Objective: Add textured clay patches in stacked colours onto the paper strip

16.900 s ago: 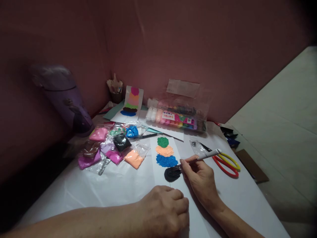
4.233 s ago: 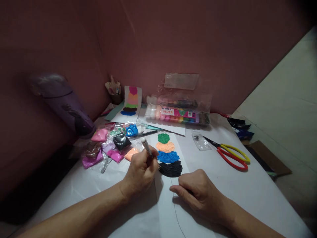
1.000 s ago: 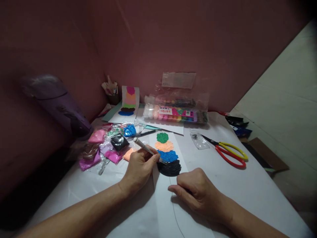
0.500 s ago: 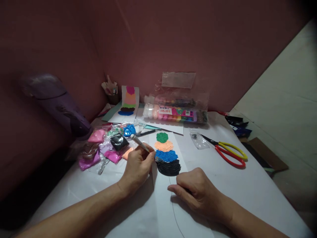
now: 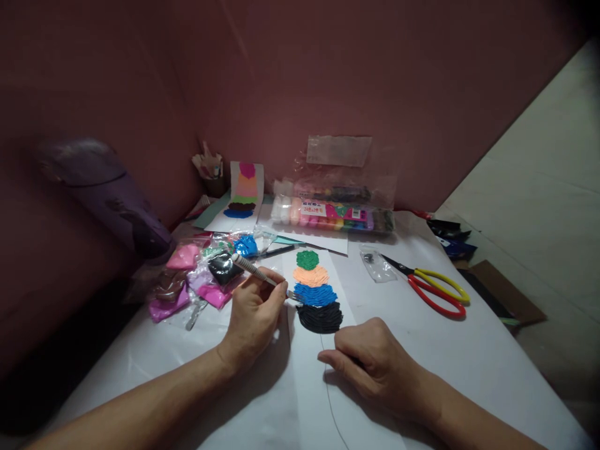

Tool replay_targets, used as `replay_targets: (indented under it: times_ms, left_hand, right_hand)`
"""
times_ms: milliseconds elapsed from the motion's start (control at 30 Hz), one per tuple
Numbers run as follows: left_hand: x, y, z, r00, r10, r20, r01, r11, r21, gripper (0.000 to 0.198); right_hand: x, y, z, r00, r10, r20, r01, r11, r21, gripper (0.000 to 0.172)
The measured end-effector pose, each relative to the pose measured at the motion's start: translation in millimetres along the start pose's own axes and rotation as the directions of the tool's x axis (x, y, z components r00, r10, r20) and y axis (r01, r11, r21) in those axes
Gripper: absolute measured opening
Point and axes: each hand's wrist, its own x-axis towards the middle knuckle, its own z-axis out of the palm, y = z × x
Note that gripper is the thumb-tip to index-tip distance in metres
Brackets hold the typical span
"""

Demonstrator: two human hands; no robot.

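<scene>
My left hand (image 5: 255, 310) pinches a slim tool with a white patterned handle (image 5: 253, 267) and a metal, fork-like tip (image 5: 294, 296). Its tip is at the left edge of the blue clay layer (image 5: 316, 294). That layer belongs to a textured clay stack on a white paper strip (image 5: 312, 375): green clay (image 5: 307, 259) at the top, peach clay (image 5: 311, 275), blue, then black clay (image 5: 320, 318). Curled into a loose fist, my right hand (image 5: 375, 356) rests on the paper just below the black layer. Nothing shows in it. A thin curved line runs down the strip.
Bagged clay packets (image 5: 226, 269) lie at left, near a purple bottle (image 5: 115, 194). Behind are a coloured sample card (image 5: 244, 190) and a clay pack (image 5: 332, 212). Red-and-yellow-handled scissors (image 5: 435, 290) and a small plastic bag (image 5: 376, 264) lie at right.
My left hand has shifted slightly left, and the tool now slants lower, its tip moved from near the black layer's top to the blue layer's left edge. My right hand stays put.
</scene>
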Motion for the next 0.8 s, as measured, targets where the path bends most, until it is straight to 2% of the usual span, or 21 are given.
replay_targets:
  times_ms: [267, 400, 567, 800]
  left_hand:
    - [-0.7, 1.2, -2.0, 0.995, -0.038, 0.095, 0.036, 0.999, 0.016, 0.009]
    - [0.8, 2.3, -2.0, 0.994, -0.055, 0.092, 0.052, 0.998, 0.035, 0.005]
    - [0.5, -0.8, -1.9, 0.997, 0.058, 0.054, -0.061, 0.996, 0.071, 0.007]
    - [-1.1, -2.3, -5.8, 0.977, 0.211, 0.005, -0.21, 0.97, 0.126, 0.012]
  right_hand:
    - [-0.3, 0.0, 1.7, 1.0, 0.007, 0.01, -0.007, 1.0, -0.005, 0.04]
    - [0.5, -0.4, 0.7, 1.0, -0.004, 0.003, 0.004, 1.0, -0.003, 0.041]
    - [-0.2, 0.3, 0.5, 1.0, -0.009, -0.008, 0.009, 1.0, 0.002, 0.041]
    - [0.1, -0.2, 0.0, 1.0, 0.0, 0.004, 0.0, 1.0, 0.005, 0.04]
